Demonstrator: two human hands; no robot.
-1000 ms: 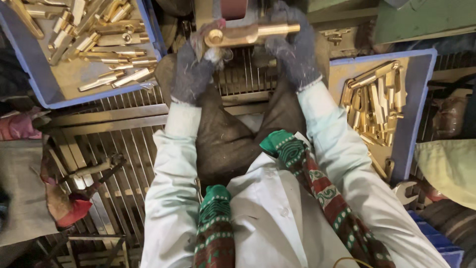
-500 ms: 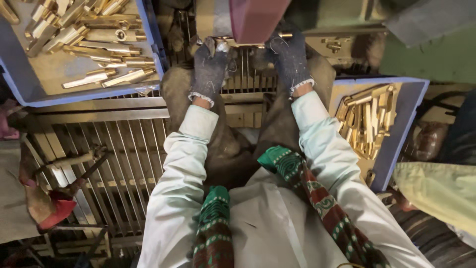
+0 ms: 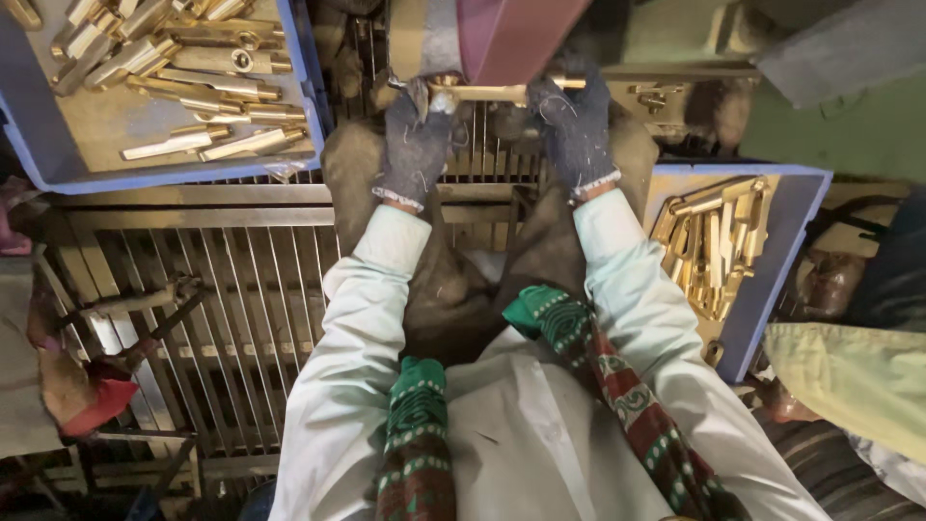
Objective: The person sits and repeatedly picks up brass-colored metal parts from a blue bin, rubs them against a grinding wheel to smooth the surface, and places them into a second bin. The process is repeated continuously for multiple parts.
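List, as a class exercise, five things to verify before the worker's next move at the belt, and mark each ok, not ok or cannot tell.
1. Left hand gloved and gripping the brass part: ok.
2. Right hand gloved and gripping the part: ok.
3. Part level under the reddish belt: ok.
4. Fingers apart from the belt: cannot tell.
5. Scarf ends away from the belt: ok.

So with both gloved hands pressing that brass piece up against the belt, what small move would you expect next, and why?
Probably a slight roll of the brass piece against the reddish belt, to bring a fresh face to it. The left hand and right hand each grip one end, and only one side meets the belt.
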